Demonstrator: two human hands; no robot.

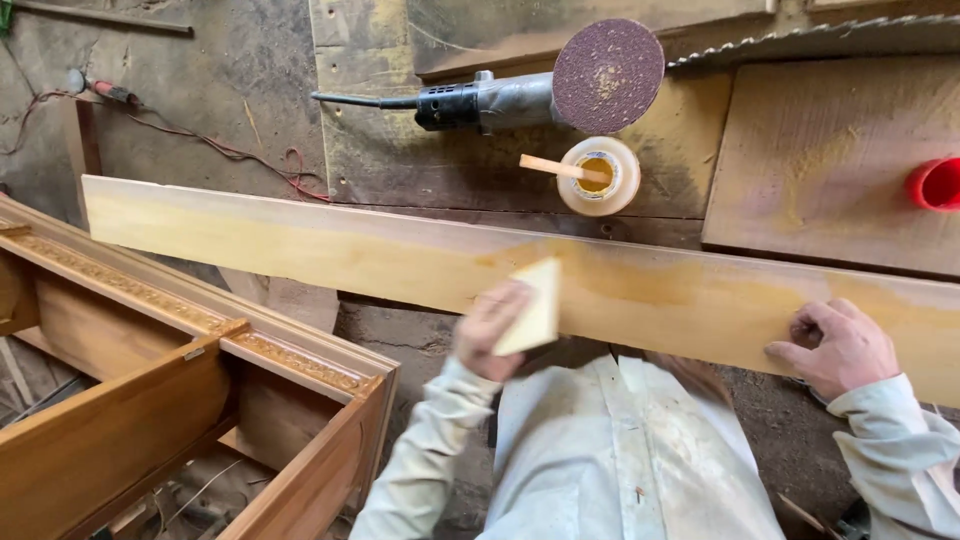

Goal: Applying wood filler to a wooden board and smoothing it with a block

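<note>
A long pale wooden plank lies across the workbench, its right half darker and wet-looking. My left hand is at the plank's near edge, shut on a pale wedge-shaped spreader whose tip rests on the wood. Farther right, my right hand presses down on the plank's near edge with fingers curled and nothing in it. Behind the plank stands an open white jar of yellow glue with a wooden stick in it.
An angle grinder with a round sanding disc lies behind the jar. A red cup stands at the right edge, a saw blade above it. At lower left is a carved wooden cabinet frame; a red cable trails at upper left.
</note>
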